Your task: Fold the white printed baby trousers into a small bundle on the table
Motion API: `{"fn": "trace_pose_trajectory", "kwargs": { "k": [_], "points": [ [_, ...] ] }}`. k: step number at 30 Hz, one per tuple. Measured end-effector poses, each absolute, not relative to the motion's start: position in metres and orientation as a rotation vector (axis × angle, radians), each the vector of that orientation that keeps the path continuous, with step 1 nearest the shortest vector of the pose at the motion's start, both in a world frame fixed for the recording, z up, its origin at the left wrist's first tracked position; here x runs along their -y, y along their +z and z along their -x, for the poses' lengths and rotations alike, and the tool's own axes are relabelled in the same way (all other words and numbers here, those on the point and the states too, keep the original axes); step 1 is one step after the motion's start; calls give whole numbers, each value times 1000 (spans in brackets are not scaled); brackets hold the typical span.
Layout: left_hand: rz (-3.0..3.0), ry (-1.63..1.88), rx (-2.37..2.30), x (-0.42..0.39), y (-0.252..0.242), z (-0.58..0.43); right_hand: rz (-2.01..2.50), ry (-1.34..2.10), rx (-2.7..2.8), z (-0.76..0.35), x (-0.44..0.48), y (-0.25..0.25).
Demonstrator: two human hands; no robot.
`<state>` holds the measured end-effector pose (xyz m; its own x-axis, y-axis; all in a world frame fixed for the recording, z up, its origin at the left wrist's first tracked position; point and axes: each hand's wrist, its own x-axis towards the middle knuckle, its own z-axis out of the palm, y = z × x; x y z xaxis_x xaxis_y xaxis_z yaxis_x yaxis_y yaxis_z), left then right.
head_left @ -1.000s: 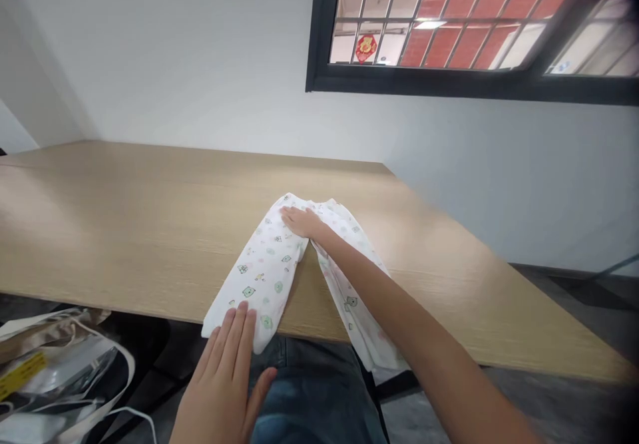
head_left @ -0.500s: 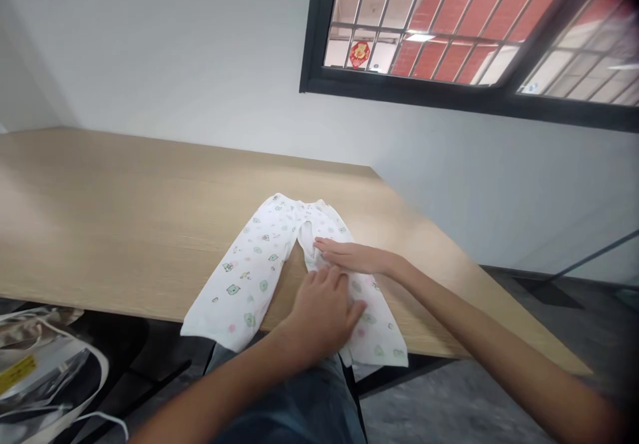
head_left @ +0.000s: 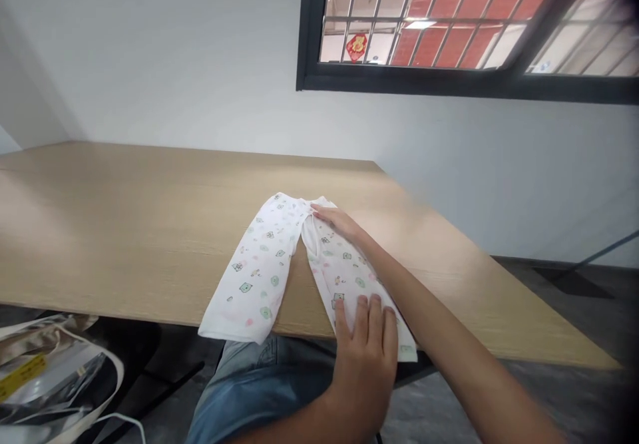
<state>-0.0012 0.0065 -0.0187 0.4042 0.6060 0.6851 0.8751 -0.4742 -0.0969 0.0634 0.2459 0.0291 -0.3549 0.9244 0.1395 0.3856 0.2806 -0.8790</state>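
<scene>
The white printed trousers (head_left: 259, 257) are laid on the tabletop (head_left: 150, 224), waist at the far end, both legs parted, with the cuffs hung past the near edge. The lower part of the trousers' right-side leg is covered by the left hand (head_left: 367, 364), its fingers extended and slightly parted, rested on the cloth. The trousers are touched near the waist by the right hand (head_left: 337, 220); its fingers are kept close together, and whether cloth is pinched cannot be told. To the left of the trousers a broad stretch of wood is offered; to their right a narrower one is bounded by a slanting edge. Left of the trousers and lower, a yellow label (head_left: 22, 377) is seen at a bag (head_left: 52, 337), its print too blurred to be read. Beyond the trousers, toward the right, a red diamond-shaped sign (head_left: 357, 46) with gold marking is seen through a barred window (head_left: 449, 79).
</scene>
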Motion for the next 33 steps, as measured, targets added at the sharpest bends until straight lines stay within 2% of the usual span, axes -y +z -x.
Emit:
{"fn": "trace_pose_trajectory", "kwargs": {
  "k": [7, 13, 16, 20, 23, 25, 28, 33],
  "points": [
    [2155, -926, 1276, -12, -23, -5, 1423, 758, 1635, -75, -239, 32],
    [2384, -1021, 1289, -6, -20, 0, 1495, 948, 1708, -86, -227, 54],
    [2547, -1272, 1375, -3, -8, 7, 1478, 1055, 1699, -86, -221, 64],
    [2721, -1838, 1623, 4, 23, 43, 1298, 1159, 1644, -71, -214, 85],
    [2428, -2008, 1865, 13, 42, 89, 1011, 1286, 1608, -44, -213, 101],
    [2058, -1921, 2151, 19, 47, 122, 941, 1304, 1687, -21, -214, 106],
    [1840, -1495, 2492, 24, 41, 166, 1128, 1203, 1894, 15, -217, 100],
    [1914, -641, 2491, 21, 17, 199, 1268, 1155, 2063, 47, -222, 72]
  ]
}}
